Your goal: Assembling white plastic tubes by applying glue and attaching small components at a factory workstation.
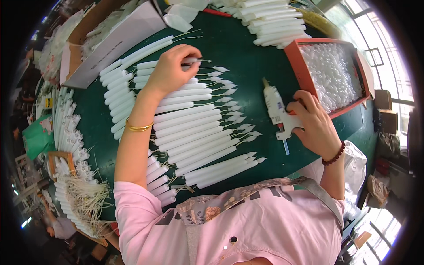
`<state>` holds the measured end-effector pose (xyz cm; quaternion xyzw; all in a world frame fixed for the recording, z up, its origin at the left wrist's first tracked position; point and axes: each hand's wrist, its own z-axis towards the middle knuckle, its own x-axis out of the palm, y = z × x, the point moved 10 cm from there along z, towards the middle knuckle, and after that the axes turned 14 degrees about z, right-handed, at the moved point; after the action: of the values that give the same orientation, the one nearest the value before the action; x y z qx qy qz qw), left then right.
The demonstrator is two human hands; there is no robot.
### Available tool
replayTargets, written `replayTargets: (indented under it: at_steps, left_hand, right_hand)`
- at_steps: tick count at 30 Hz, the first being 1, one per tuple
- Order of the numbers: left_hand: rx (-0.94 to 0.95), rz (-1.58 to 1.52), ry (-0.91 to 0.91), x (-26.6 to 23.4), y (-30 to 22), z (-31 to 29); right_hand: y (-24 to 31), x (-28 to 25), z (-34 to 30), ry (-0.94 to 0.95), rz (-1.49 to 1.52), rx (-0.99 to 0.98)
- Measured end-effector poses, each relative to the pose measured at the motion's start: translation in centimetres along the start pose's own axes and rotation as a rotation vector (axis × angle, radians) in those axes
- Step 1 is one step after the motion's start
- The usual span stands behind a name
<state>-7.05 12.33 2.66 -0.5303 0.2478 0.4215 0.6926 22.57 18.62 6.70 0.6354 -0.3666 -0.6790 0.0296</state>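
My left hand (173, 70) is closed at the far end of the row, its fingers pinching the tip of a white LED taper candle (190, 60) with a thin wire ending. Below it lie white taper candles (187, 126) side by side, many with pointed white flame-shaped tips (233, 103) on wires at their right ends. My right hand (312, 126) is wrapped round the handle of a white glue gun (276, 106). A translucent glue stick (286, 147) pokes out of its back, and the nozzle points away from me.
An orange-red box (297, 57) of clear flame-shaped pieces stands at the right. More white tubes (274, 20) are stacked at the far edge. A white carton (119, 42) sits far left, and bundled tubes with loose wires (84, 190) lie nearer on the left.
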Motion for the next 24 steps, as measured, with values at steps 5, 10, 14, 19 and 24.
replayTargets:
  at_steps: [5,10,14,19,24]
  left_hand:
    - [-0.053,0.027,-0.030,-0.2,0.7,-0.1]
    - [-0.060,0.008,-0.024,0.7,0.6,0.2]
    - [-0.138,-0.014,-0.050,0.5,1.5,-0.3]
    - [-0.148,-0.046,-0.061,0.3,2.2,-0.4]
    - [-0.099,-0.105,-0.058,0.6,2.2,-0.2]
  right_hand:
    - [-1.5,-5.0,-0.3,-0.043,0.245,0.085]
    - [-11.7,-9.2,3.3,-0.302,0.024,0.051]
    - [-12.8,-6.5,4.8,-0.146,-0.158,0.035]
    - [-13.7,-5.3,6.2,-0.151,-0.216,0.113]
    - [-13.9,-6.5,5.7,-0.221,-0.193,0.008]
